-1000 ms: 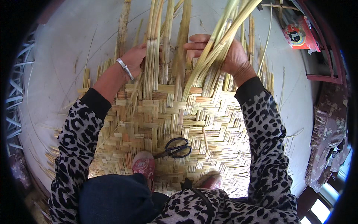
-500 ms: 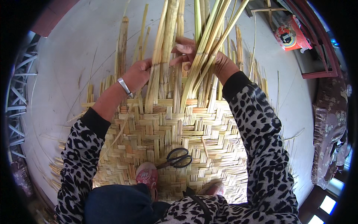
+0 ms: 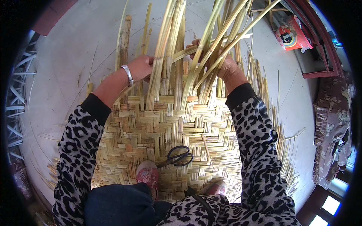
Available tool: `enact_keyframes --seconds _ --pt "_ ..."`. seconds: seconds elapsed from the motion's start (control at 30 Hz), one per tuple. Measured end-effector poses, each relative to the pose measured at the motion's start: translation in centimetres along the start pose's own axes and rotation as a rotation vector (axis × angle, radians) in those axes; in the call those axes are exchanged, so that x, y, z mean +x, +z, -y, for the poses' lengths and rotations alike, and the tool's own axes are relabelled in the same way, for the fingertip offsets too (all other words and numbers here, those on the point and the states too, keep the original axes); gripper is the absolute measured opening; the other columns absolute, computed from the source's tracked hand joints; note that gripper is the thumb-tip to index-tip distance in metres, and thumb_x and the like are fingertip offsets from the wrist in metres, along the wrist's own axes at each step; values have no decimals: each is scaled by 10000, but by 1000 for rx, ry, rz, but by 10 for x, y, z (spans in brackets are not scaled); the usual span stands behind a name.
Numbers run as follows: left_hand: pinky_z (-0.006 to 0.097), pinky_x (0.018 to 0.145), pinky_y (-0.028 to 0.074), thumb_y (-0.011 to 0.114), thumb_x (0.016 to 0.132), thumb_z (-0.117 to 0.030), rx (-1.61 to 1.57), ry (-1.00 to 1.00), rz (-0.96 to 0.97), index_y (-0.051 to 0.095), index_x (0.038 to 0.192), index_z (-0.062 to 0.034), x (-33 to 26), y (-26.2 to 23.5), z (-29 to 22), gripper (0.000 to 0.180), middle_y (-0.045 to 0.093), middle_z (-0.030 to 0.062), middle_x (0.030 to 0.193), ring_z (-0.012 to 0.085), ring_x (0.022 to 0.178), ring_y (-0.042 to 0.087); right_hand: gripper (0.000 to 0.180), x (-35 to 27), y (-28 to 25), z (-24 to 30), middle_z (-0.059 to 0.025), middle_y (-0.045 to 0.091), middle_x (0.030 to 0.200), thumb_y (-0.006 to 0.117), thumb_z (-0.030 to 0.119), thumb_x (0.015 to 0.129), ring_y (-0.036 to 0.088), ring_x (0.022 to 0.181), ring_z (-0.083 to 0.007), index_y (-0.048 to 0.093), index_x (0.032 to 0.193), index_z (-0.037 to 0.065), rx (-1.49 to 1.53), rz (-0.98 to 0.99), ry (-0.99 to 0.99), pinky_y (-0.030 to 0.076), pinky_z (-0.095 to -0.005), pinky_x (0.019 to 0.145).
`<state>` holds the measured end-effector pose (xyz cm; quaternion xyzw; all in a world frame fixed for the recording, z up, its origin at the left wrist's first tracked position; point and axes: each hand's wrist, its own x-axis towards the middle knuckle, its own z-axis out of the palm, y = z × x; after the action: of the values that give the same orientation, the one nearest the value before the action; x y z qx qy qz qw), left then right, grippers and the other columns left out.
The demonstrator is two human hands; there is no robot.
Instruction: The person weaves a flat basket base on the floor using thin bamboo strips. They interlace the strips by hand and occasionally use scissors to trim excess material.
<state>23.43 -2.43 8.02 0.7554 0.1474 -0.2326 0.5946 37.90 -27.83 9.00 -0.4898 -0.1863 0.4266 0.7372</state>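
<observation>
A partly woven mat of flat, pale yellow reed strips [image 3: 128,132] lies on the floor under my feet. Two bundles of long strips [image 3: 159,64] stand raised from its far part. Between and behind them slants a crosswise reed strip [image 3: 184,53]. My right hand [image 3: 227,67] reaches behind the right bundle, its fingers closed around the crosswise strip and partly covered by raised reeds. My left hand [image 3: 140,68], with a silver bracelet [image 3: 128,74] at the wrist, is curled at the left bundle's outer side; its fingertips are hidden behind the reeds.
Black-handled scissors [image 3: 177,157] rest on the mat beside my pink shoe [image 3: 147,175]. Loose strip ends fan out around the mat. A red bag [image 3: 293,34] and a dark red frame [image 3: 320,74] stand at the far right; patterned cloth [image 3: 332,128] hangs at the right.
The crosswise strip has come into view, held by my right hand, whose fingers were spread behind the reeds before. The right bundle leans further right. My left hand has moved slightly.
</observation>
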Motion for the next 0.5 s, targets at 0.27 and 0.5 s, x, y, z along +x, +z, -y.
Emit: enact_keyframes --seconds 0.27,0.5 --pt "298 531 534 636 861 -133 186 -89 -23 684 902 -1 -4 -15 5 147 686 85 755 156 641 668 225 -63 -27 -33 -128 639 1024 510 172 1001 649 936 -218 556 1133 -4 175 -540 46 574 -347 863" --pt "324 554 562 622 836 -78 523 -199 79 691 934 26 2 -8 9 159 712 118 796 188 660 703 209 -115 -18 -77 -155 636 1072 528 131 987 656 955 -257 560 1126 -23 326 -647 2 591 -366 848"
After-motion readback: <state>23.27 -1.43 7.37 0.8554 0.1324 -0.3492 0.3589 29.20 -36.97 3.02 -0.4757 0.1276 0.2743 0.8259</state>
